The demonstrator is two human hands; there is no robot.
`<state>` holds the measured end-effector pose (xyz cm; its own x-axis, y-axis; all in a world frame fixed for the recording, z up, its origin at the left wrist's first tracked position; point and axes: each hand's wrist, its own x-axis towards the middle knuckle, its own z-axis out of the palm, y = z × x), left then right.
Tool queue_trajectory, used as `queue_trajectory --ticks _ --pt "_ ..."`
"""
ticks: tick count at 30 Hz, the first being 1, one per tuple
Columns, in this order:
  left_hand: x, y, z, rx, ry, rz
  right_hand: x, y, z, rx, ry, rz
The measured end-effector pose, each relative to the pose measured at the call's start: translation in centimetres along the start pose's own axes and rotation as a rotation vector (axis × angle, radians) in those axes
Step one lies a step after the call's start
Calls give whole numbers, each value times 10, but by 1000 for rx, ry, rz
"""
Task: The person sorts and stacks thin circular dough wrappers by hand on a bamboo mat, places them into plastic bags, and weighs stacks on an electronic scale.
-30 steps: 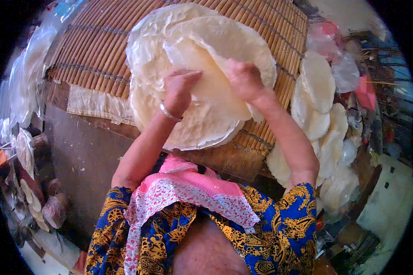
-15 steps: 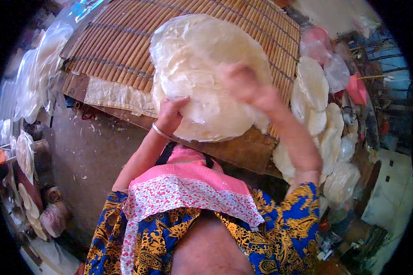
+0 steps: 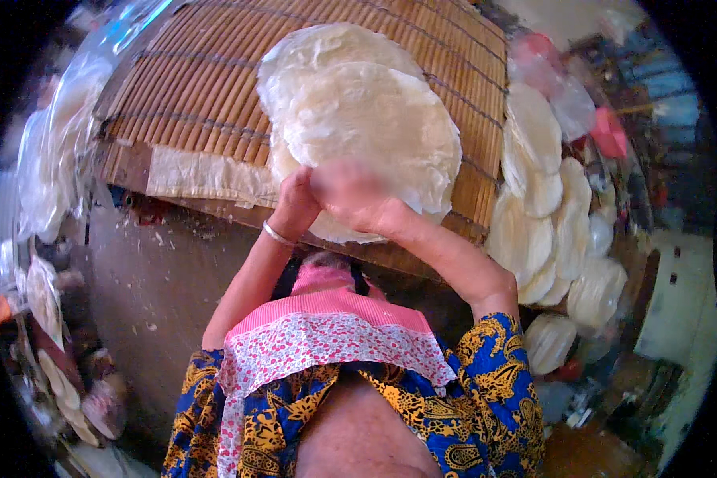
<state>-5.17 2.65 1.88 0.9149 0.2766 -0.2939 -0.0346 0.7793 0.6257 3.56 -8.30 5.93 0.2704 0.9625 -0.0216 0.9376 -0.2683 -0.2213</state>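
On the bamboo mat (image 3: 199,95), round rice sheets (image 3: 366,127) were pinched flat at their near edge by left hand (image 3: 295,203) and blurred right hand (image 3: 346,195); stacked discs (image 3: 542,207) lay alongside.

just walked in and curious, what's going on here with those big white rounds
A person is handling a stack of thin, pale round sheets that lies on a slatted bamboo mat. Both hands are at the stack's near edge: the left hand, with a bangle on its wrist, and the right hand, which is blurred. More pale rounds lie piled to the right of the mat.
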Motion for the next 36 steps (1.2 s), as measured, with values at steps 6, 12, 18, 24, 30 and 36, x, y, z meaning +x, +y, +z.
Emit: queue_trajectory --ticks 6,12,18,24,30,36 --pt "18 -17 6 493 23 211 -7 7 -28 -33 93 234" --pt "9 5 51 -210 -213 -101 -2 32 -48 95 -8 246" --pt "22 -10 48 -349 -285 -148 7 65 -55 135 334 160" --pt "56 -38 30 -284 -125 -489 2 133 -102 219 463 293" --pt "113 -100 74 -358 -198 -686 -70 237 -178 293 800 449" --pt "163 -114 106 -227 -221 -429 -218 219 -169 950 1301 652"
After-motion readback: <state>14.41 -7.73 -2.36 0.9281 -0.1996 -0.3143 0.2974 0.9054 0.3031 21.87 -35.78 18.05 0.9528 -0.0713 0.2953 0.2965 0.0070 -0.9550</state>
